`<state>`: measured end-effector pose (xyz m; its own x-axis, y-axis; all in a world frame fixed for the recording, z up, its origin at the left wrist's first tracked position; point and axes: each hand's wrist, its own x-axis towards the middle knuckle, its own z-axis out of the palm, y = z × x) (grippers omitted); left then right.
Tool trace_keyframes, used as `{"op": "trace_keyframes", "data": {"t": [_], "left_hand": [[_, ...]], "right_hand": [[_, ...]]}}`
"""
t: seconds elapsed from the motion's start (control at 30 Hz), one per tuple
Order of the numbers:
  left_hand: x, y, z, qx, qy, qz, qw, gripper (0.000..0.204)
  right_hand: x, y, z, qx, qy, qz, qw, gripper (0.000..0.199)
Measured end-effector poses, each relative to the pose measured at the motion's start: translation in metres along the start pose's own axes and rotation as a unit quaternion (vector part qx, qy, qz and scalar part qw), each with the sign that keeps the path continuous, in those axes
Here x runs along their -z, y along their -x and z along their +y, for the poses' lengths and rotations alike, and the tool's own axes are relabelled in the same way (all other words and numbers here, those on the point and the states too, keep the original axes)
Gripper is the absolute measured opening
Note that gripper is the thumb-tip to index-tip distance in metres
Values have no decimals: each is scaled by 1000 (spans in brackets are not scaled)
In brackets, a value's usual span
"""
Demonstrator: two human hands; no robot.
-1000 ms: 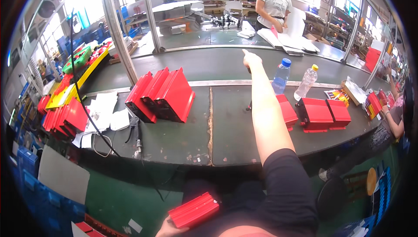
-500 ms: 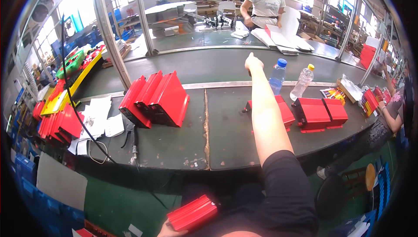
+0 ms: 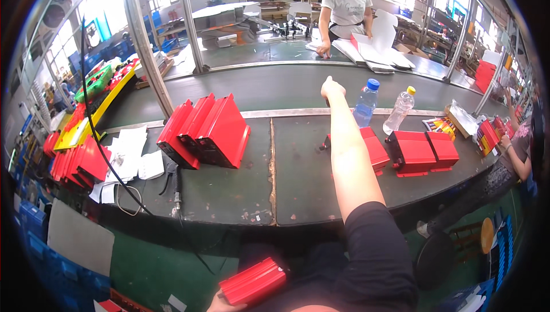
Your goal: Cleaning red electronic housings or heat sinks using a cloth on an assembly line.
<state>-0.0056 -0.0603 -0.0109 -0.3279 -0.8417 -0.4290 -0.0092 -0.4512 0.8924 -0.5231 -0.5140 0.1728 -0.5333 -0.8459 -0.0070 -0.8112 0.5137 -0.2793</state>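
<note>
Low at the bottom of the view, my left hand (image 3: 224,303) is closed round one end of a red ridged metal case (image 3: 254,282), held above the floor in front of my body. My right arm stretches far forward across the bench, and my right hand (image 3: 333,89) is over the dark conveyor belt (image 3: 258,85). Its index finger points ahead while the other fingers look curled; the inside of that hand is hidden. Below the forearm, another red case (image 3: 373,150) lies partly covered. Two more red cases (image 3: 411,152) lie just to the right.
A blue-capped bottle (image 3: 365,104) and a yellow-capped bottle (image 3: 399,111) stand behind the cases. Upright red cases (image 3: 224,131), papers (image 3: 127,146) and a hanging cable (image 3: 94,126) are at left. A person (image 3: 347,11) works across the belt; another (image 3: 518,160) sits at right.
My right hand has dipped slightly, its finger still pointing. Across the belt, the person's hand has reached down toward the papers. My left hand keeps its hold on the red case.
</note>
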Motion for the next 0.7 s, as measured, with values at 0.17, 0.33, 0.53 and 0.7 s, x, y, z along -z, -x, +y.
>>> {"op": "trace_keyframes", "data": {"t": [0.17, 0.33, 0.53, 0.7], "left_hand": [[-6, -1, 21, 10, -10, 8, 1000, 82], [-12, 4, 24, 28, -15, 8, 999, 80], [0, 9, -1, -23, -57, -6, 998, 85], [-1, 5, 3, 0, -39, 3, 999, 83]], "right_hand": [[-2, 4, 4, 5, 0, -2, 1000, 57], [-13, 7, 19, 7, -38, 8, 999, 49], [-3, 35, 22, 93, -173, -3, 980, 48], [8, 35, 66, 199, -228, -8, 953, 24]]}}
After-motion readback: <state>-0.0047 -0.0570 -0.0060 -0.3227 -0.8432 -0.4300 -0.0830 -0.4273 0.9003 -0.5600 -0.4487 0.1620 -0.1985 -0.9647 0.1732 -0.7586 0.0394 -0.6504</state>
